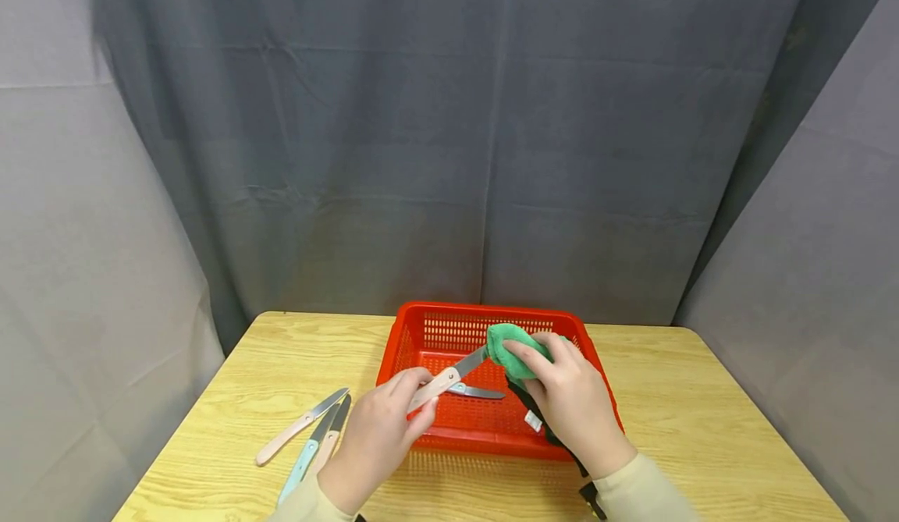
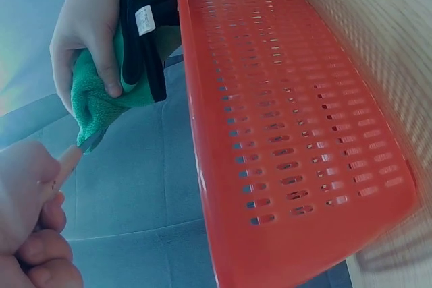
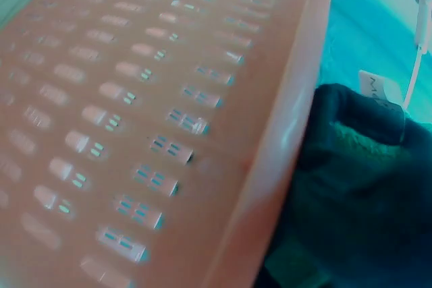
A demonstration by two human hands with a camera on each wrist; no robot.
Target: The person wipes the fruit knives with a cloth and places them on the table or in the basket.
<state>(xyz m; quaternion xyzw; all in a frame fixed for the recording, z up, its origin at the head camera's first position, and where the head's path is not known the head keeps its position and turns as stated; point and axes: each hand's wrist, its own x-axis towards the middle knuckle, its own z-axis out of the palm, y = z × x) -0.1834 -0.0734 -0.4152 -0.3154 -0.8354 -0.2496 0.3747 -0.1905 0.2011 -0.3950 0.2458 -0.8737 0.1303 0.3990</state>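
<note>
My left hand [image 1: 375, 432] grips a knife [image 1: 441, 384] by its pale pink handle, the blade angled up to the right. My right hand [image 1: 572, 397] holds a green cloth [image 1: 511, 349] with black trim and a white tag, bunched over the blade's tip end, which it hides. Both hands are above the near part of a red plastic basket [image 1: 492, 309]. In the left wrist view the cloth [image 2: 101, 92] wraps the blade close to the handle. The right wrist view shows the cloth [image 3: 368, 193] beside the basket wall, with the right fingers out of sight.
Inside the basket lies a knife with a light blue handle [image 1: 481, 392]. Left of it on the wooden table [image 1: 674, 397] are a pink-handled knife [image 1: 288, 436], a light-blue-handled knife [image 1: 303, 459] and another pale-handled knife [image 1: 334, 432]. A grey curtain [image 1: 351, 155] hangs behind.
</note>
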